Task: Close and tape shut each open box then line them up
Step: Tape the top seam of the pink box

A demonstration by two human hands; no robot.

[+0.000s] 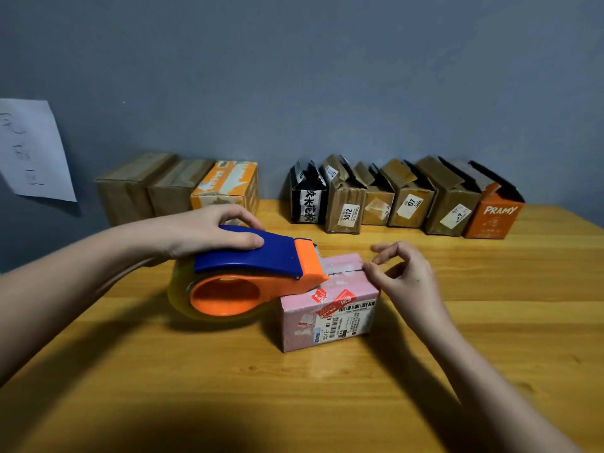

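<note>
Your left hand (209, 232) grips the blue and orange plastic tape dispenser (251, 273), its front edge resting on the small pink cardboard box (327, 308) in the middle of the wooden table (228, 387). Your right hand (403, 276) pinches at the far right edge of this box's top. Behind, along the wall, three closed boxes (178, 188) stand at the left and six open boxes (405, 199) at the right.

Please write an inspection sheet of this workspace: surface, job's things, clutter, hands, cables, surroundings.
Surface: wooden table.
Job's things: pink box in the middle, flaps closed; tape dispenser with its front on the box top; three closed boxes at back left; six open boxes at back right.
Clutter: nothing seen.
Hands: left hand grips the dispenser; right hand touches the box's right top edge.
Cables: nothing seen.
Surroundings: grey-blue wall, paper sheet on it.
</note>
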